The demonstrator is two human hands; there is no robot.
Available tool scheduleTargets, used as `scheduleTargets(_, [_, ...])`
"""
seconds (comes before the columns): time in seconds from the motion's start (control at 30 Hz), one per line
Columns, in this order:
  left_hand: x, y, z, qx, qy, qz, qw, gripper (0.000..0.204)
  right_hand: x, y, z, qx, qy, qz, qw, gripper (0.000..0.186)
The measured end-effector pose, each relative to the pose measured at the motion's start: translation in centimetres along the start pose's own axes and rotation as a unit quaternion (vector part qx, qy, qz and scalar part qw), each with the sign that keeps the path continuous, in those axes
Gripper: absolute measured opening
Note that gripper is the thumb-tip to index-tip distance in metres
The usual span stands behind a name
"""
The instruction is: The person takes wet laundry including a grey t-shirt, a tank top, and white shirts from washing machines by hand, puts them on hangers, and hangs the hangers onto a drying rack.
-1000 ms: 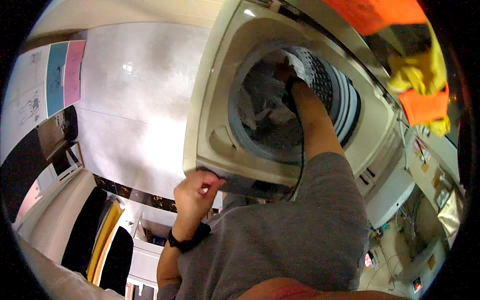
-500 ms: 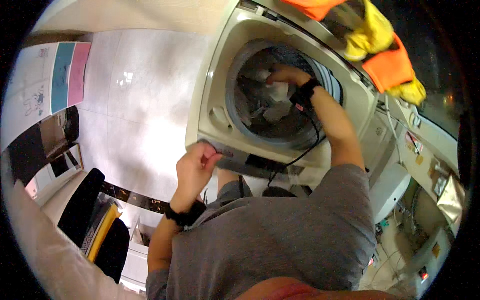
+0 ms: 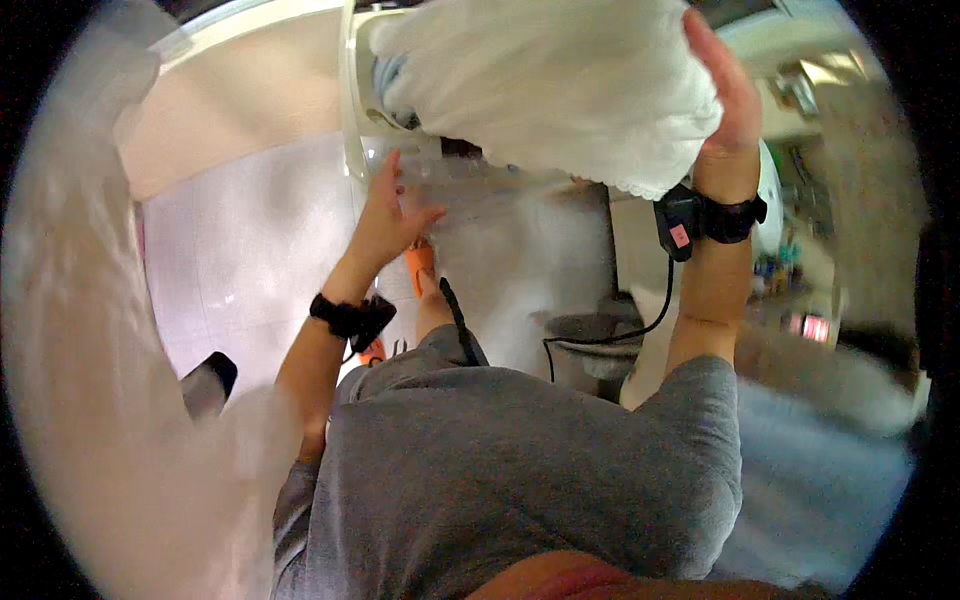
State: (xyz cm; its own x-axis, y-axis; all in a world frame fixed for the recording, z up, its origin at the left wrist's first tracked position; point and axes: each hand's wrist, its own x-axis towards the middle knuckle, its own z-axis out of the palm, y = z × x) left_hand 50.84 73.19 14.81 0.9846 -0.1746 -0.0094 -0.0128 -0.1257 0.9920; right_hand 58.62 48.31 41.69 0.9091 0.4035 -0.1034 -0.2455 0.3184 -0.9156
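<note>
A large white cloth (image 3: 560,90) with a scalloped edge hangs spread out at the top of the view. At its right side my right hand (image 3: 735,105) grips it, some of the fingers hidden behind the fabric. My left hand (image 3: 385,220) is open in the air with fingers apart, lower and to the left of the cloth, and holds nothing. Behind the cloth, part of the washing machine (image 3: 355,110) shows at its left edge; the cloth covers most of the rest. Both wrists carry black bands with small devices.
Below my hands lies a pale tiled floor (image 3: 240,240), with an orange slipper (image 3: 420,265) on my foot. A grey bin-like container (image 3: 600,335) stands near my right side. A black cable (image 3: 640,335) hangs from the right wrist device. Blurred pale material (image 3: 130,400) fills the left.
My right hand has come up out of the washer drum with the white cloth. My left hand has left the machine's control panel and opened. The view has turned and blurred.
</note>
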Motion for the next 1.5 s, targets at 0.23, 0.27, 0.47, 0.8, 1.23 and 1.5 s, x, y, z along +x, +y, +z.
scheduleTargets(0.23, [-5.8, 10.8, 4.2, 0.154, -0.024, 0.247, 0.956, 0.086, -18.0, -0.8, 11.8, 0.055, 0.148, -0.219, 0.963, 0.039])
scheduleTargets(0.27, [-6.5, 10.7, 5.3, 0.121, -0.047, 0.28, 0.951, 0.078, -19.7, -1.5, 11.8, 0.056, 0.142, -0.223, 0.963, 0.039])
scheduleTargets(0.47, [-11.2, 15.1, 4.1, 0.076, -0.112, 0.167, 0.977, 0.045, -31.6, -4.2, 6.9, -0.132, 0.205, -0.249, 0.937, 0.03])
scheduleTargets(0.8, [-17.7, 21.7, -3.5, 0.375, -0.24, 0.225, 0.867, 0.029, -41.5, 1.6, 6.6, -0.512, 0.43, -0.182, 0.721, 0.03])
scheduleTargets(1.23, [-18.6, 26.4, -3.7, 0.098, -0.017, 0.178, 0.979, 0.035, -48.2, 2.9, 4.7, -0.619, 0.293, -0.115, 0.719, 0.031])
scheduleTargets(1.5, [-22.3, 30.4, 2.2, 0.366, -0.23, 0.23, 0.872, 0.027, -51.0, 5.2, 5.2, -0.503, 0.324, -0.239, 0.765, 0.037])
